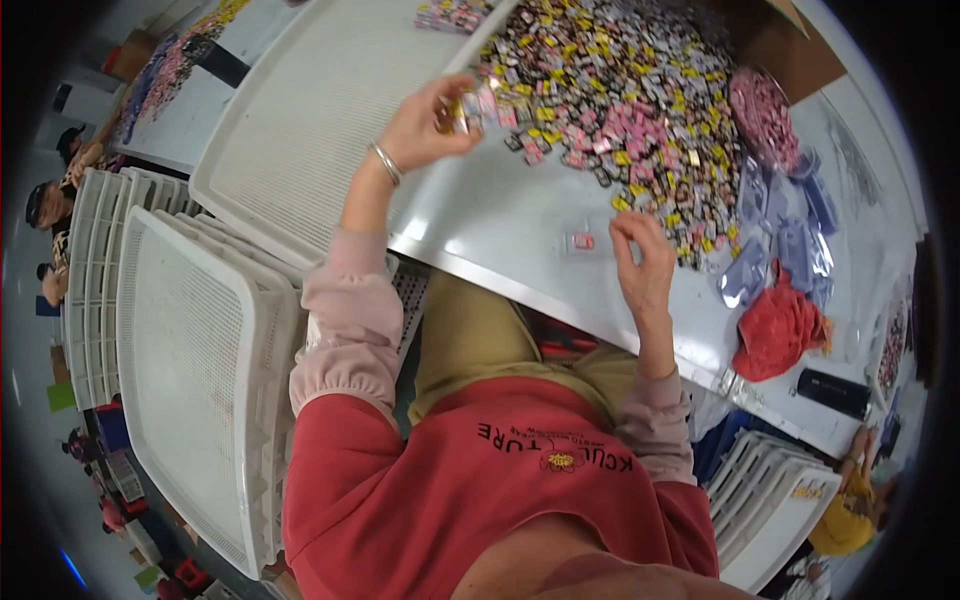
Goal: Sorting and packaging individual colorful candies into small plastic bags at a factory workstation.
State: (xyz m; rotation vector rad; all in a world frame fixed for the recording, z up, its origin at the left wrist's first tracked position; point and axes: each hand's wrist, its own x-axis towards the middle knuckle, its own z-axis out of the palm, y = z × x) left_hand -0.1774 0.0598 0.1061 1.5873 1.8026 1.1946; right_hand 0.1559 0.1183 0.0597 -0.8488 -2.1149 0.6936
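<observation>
Currently, my left fingers [448, 90] grip clear packs [472, 112] at the left of the heap [640, 125]; my right fingers [628, 224] sit narrow by its lower edge, load indeterminable; one clear case [581, 241] lies below it; I judge most of the heap unprocessed

Basically 1 head-worn fisheye, up above and behind the left hand [430, 125] and right hand [648, 265], staring down. Pretty close in: red sweatshirt [400, 490] this side of the hands, tabletop [505, 215] beyond.

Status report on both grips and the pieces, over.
Left grip on clear pieces. Right grip by heap, contents unclear. Single piece apart, lying left of it. Red cloth clear of both.
</observation>
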